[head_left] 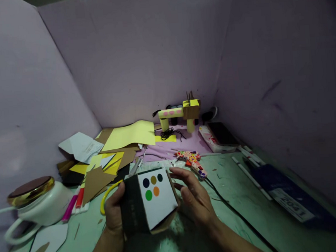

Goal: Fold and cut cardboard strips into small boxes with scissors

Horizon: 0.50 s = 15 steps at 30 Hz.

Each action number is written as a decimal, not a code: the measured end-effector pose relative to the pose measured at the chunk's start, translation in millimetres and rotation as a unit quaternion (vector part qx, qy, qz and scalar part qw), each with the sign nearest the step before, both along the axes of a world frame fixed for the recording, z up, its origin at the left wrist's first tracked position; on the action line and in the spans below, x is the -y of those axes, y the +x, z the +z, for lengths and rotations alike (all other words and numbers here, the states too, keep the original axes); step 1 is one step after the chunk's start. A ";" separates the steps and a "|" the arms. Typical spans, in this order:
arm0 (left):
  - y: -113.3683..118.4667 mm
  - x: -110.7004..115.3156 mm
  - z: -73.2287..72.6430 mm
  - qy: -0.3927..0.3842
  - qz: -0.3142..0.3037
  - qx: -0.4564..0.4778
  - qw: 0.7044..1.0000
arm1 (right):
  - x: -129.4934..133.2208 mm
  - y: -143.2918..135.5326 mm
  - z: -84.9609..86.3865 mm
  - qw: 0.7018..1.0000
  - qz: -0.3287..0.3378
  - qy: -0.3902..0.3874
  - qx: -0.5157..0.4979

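My left hand (114,212) grips the left side of a small cardboard box (133,206), its thumb on the dark face. A white panel (159,210) with several coloured dots covers the box's other visible face. Beside the box's right edge, my right hand (193,196) has its fingers apart and slightly bent, the index fingertip near the top corner; contact is unclear. Behind the box lies a colourfully patterned glue gun (192,163) with a black cable. Partly hidden by my left hand is a yellow ring-shaped handle (103,203).
A yellow paper animal figure (171,113) stands at the back. Cardboard and paper scraps (98,182), markers (72,203) and a white lidded mug (43,203) are at left. At right are a phone (222,133), pencils (251,177) and a blue pouch (296,201).
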<state>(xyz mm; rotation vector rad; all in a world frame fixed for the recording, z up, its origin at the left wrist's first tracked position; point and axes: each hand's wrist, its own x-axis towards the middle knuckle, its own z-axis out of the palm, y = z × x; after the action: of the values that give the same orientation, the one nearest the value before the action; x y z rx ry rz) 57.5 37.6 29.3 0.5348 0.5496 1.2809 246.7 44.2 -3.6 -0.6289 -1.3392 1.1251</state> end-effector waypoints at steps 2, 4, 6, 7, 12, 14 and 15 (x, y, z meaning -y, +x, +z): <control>2.0 1.7 -0.2 0.022 0.075 -0.056 0.995 | 0.9 -1.2 1.3 0.998 0.056 -0.040 0.009; 3.7 3.0 0.0 0.093 0.131 -0.134 0.978 | 2.8 -1.7 4.0 0.990 0.115 -0.073 0.031; 3.7 4.0 0.1 0.179 0.156 -0.224 0.945 | 4.6 -1.3 7.4 0.981 0.157 -0.098 0.057; 3.0 4.5 0.1 0.217 0.164 -0.266 0.925 | 5.1 -0.7 9.0 0.978 0.167 -0.104 0.070; -0.7 8.5 1.3 0.355 0.176 -0.451 0.800 | 3.7 2.0 12.3 0.971 0.189 -0.124 0.078; 1.7 10.4 2.0 0.388 0.183 -0.485 0.762 | 2.8 1.0 11.2 0.969 0.213 -0.124 0.034; 3.9 11.3 2.3 0.393 0.193 -0.488 0.755 | 2.5 0.1 10.1 0.967 0.223 -0.120 0.013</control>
<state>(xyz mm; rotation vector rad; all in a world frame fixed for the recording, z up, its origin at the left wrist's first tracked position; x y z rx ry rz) 61.4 26.3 31.6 1.9549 1.0072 1.5475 246.9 41.7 6.6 -0.5283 -1.4180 1.6673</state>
